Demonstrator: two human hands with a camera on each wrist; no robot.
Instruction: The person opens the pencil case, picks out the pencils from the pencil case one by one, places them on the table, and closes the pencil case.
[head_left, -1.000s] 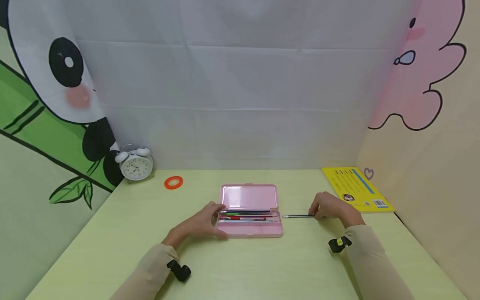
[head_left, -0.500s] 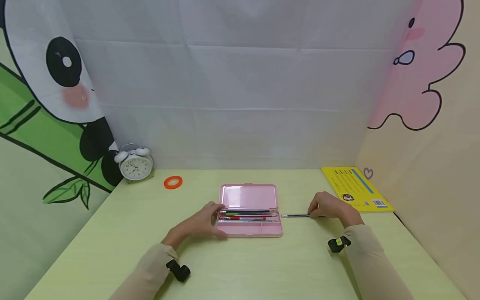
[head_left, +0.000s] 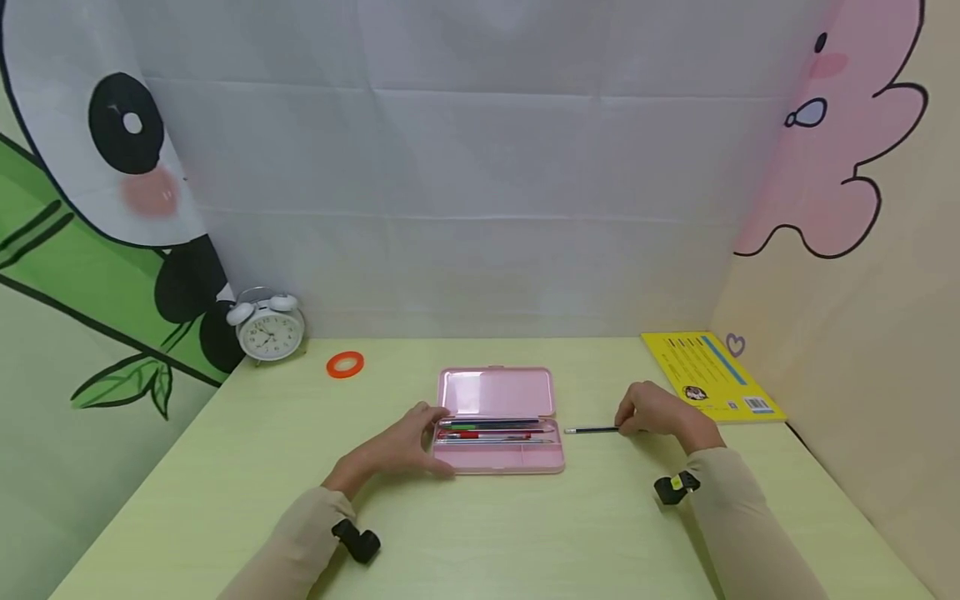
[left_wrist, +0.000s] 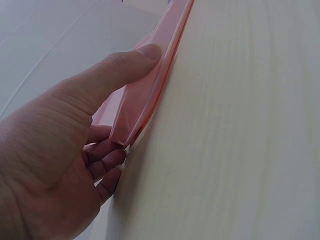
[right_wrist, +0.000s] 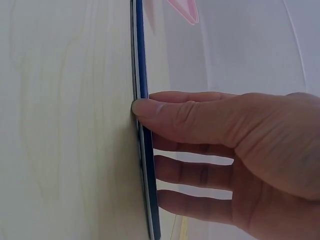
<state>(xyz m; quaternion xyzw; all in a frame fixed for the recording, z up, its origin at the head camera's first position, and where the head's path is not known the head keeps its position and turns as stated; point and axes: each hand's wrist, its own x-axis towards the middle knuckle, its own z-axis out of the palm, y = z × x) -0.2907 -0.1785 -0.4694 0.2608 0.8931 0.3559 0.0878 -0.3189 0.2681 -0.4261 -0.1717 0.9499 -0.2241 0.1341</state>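
Observation:
An open pink pencil case (head_left: 476, 457) lies on the table with its lid raised at the back. Several pens and pencils (head_left: 495, 435) lie lengthwise inside it. My left hand (head_left: 401, 442) grips the case's left end; the left wrist view shows the thumb (left_wrist: 150, 51) along its side and the other fingers around the corner. To the right of the case, my right hand (head_left: 660, 411) pinches a dark pencil (head_left: 591, 430) with a pale end pointing left. In the right wrist view the pencil (right_wrist: 142, 75) sits between thumb and fingers, close along the tabletop.
A white twin-bell alarm clock (head_left: 271, 329) stands at the back left, with an orange ring (head_left: 345, 356) on the table beside it. A yellow book (head_left: 708, 375) lies at the back right, just behind my right hand. Painted walls and a pale sheet bound the table.
Slightly less of the pencil shows left of my right fingers than a second ago. My left hand and the pencil case have stayed put; the head view has shifted a little.

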